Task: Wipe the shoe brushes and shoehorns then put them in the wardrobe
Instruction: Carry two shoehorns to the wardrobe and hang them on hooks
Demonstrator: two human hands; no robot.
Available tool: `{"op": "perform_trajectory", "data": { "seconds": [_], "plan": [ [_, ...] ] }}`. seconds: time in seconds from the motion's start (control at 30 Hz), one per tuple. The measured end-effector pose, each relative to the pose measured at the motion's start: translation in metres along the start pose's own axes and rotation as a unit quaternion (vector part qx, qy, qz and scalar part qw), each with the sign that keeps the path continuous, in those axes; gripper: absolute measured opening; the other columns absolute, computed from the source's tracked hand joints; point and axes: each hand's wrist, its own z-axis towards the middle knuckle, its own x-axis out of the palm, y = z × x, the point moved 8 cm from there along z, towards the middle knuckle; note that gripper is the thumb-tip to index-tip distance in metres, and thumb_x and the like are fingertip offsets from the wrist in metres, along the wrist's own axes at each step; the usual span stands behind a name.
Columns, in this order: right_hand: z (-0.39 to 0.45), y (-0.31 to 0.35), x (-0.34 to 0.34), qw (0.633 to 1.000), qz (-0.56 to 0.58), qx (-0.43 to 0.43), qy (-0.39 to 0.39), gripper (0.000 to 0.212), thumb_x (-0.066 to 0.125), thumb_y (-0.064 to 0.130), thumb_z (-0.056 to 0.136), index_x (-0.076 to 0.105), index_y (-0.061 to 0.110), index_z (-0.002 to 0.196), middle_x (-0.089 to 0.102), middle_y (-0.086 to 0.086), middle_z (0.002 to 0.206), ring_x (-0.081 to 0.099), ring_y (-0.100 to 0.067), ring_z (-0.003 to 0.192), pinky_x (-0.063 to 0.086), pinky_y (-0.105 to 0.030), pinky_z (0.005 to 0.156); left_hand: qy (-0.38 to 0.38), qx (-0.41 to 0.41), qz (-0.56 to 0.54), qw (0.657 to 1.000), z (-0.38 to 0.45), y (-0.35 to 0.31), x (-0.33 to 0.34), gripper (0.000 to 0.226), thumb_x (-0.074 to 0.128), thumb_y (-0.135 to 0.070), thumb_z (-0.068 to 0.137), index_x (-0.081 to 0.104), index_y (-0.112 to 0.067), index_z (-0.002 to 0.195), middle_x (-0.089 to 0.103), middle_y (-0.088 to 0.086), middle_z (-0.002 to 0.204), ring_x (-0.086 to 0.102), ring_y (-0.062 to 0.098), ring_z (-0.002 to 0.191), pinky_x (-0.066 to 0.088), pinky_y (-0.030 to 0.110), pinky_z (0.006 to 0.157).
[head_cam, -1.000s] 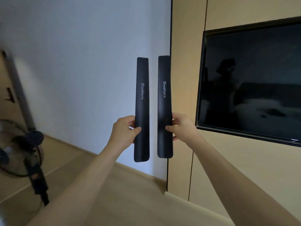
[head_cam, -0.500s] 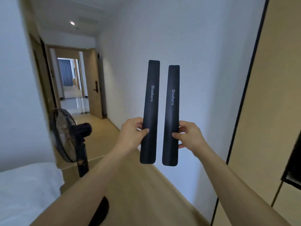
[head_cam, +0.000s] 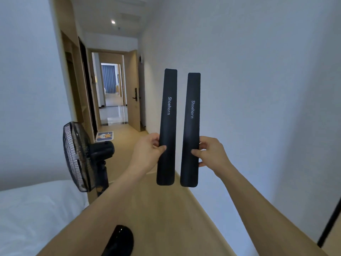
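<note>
Two long black shoehorns, each printed "Shoehorn" in white, stand upright side by side in front of me. My left hand (head_cam: 147, 152) grips the left shoehorn (head_cam: 168, 117) in its lower half, thumb across the front. My right hand (head_cam: 212, 154) pinches the right shoehorn (head_cam: 191, 122) at about the same height. A narrow gap separates the two. No brush or cloth is in view. Dark wooden cabinetry lines the left side of the hallway (head_cam: 86, 85); I cannot tell whether it is the wardrobe.
A black standing fan (head_cam: 83, 156) stands at left beside a white bed (head_cam: 33, 215), its base (head_cam: 120, 241) near my left forearm. A wooden floor runs down the corridor to an open door (head_cam: 134, 89). A white wall is at right. A small mat (head_cam: 104, 136) lies on the floor.
The view has swung left from the wall-mounted TV and beige panels to the corridor. Both hands keep the same hold on the shoehorns, which stay upright.
</note>
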Motion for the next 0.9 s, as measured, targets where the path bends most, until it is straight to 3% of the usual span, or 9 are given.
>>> {"op": "perform_trajectory", "data": {
  "seconds": [0.37, 0.53, 0.73, 0.9],
  "plan": [
    [0.238, -0.038, 0.025, 1.0, -0.022, -0.006, -0.008, 0.031, 0.059, 0.001, 0.093, 0.064, 0.011, 0.122, 0.068, -0.011, 0.113, 0.067, -0.033, 0.103, 0.061, -0.05, 0.079, -0.008, 0.013, 0.001, 1.0, 0.233, 0.072, 0.042, 0.016, 0.067, -0.014, 0.089, 0.068, -0.02, 0.104, 0.068, -0.01, 0.092, 0.065, 0.007, 0.088, 0.06, 0.038, 0.079],
    [0.325, -0.073, 0.045, 1.0, -0.013, -0.007, 0.001, 0.029, 0.061, 0.002, 0.093, 0.066, 0.012, 0.12, 0.069, -0.006, 0.107, 0.068, -0.029, 0.098, 0.063, -0.046, 0.076, -0.01, 0.004, 0.001, 1.0, 0.305, 0.115, 0.062, 0.018, 0.067, -0.012, 0.089, 0.069, -0.021, 0.106, 0.067, -0.011, 0.091, 0.065, 0.008, 0.087, 0.06, 0.039, 0.08],
    [0.435, -0.114, 0.079, 0.999, 0.01, -0.04, 0.032, 0.025, 0.064, 0.004, 0.092, 0.065, 0.025, 0.106, 0.068, 0.002, 0.098, 0.067, -0.022, 0.091, 0.06, -0.026, 0.06, -0.036, -0.021, 0.008, 0.999, 0.387, 0.168, 0.084, 0.019, 0.067, -0.009, 0.089, 0.068, -0.016, 0.106, 0.071, -0.001, 0.096, 0.067, 0.015, 0.093, 0.059, 0.044, 0.083],
    [0.537, -0.139, 0.099, 0.995, 0.03, -0.063, 0.077, 0.026, 0.064, 0.002, 0.091, 0.066, 0.021, 0.108, 0.069, -0.001, 0.096, 0.069, -0.022, 0.09, 0.064, -0.036, 0.066, -0.065, -0.031, 0.039, 0.997, 0.466, 0.198, 0.099, 0.02, 0.067, -0.01, 0.089, 0.068, -0.016, 0.107, 0.072, -0.001, 0.098, 0.068, 0.015, 0.093, 0.059, 0.044, 0.084]
  ]
}}
